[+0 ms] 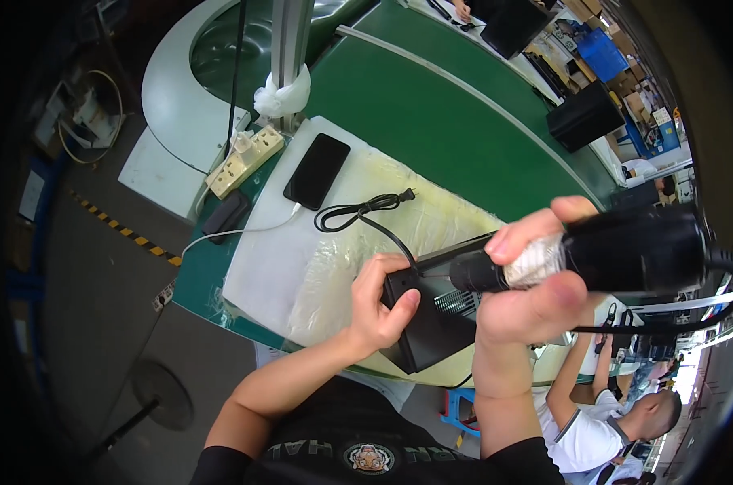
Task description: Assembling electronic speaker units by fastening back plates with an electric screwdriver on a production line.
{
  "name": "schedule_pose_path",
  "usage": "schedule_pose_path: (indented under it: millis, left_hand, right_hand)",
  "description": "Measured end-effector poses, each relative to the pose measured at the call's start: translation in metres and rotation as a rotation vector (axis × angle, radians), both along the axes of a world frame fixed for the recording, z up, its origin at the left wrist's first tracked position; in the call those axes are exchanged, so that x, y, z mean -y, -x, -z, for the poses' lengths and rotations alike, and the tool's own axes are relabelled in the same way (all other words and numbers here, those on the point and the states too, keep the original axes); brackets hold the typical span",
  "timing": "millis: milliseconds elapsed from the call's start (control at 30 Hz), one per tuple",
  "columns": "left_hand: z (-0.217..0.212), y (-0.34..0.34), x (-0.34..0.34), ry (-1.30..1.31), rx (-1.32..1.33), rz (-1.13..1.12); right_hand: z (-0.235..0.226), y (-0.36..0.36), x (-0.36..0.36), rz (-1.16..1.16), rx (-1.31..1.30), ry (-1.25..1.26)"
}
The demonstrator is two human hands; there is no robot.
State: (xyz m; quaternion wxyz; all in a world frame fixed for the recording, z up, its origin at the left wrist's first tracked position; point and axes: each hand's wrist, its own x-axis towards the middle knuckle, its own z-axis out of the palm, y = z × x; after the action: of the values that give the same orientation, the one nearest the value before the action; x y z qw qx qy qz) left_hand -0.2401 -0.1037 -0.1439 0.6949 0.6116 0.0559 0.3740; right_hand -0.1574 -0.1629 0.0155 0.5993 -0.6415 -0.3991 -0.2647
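Note:
A black electric screwdriver [633,250] with white tape wrapped round its front part lies in the grip of my right hand [520,299]. Its thin bit points left, at the end of a black box-shaped case [431,335] with a slotted vent; the screw, if any, is too small to make out. My left hand [382,303] clasps that same end, thumb on the near side and fingers on the far side. From the case a black power cord [395,238] runs out, its plug [407,195] resting on the pale plastic-covered mat [277,250].
On the mat lies a black phone [318,171] with a white cable attached. A beige power strip [245,160] sits beside a metal post [289,48]. Beyond stretches a green conveyor belt [399,89]. A co-worker in a white shirt [580,440] sits at the right.

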Motion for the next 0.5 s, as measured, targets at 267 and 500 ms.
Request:
schedule_pose_path:
  millis: [267, 500]
  left_hand:
    - [-0.001, -0.003, 0.008, -0.031, -0.035, 0.059]
    - [0.002, 0.004, -0.003, -0.014, -0.084, 0.047]
  right_hand:
    - [-0.045, -0.002, 0.072, 0.240, 0.065, -0.154]
    - [0.030, -0.024, 0.240, 0.850, 0.181, -0.169]
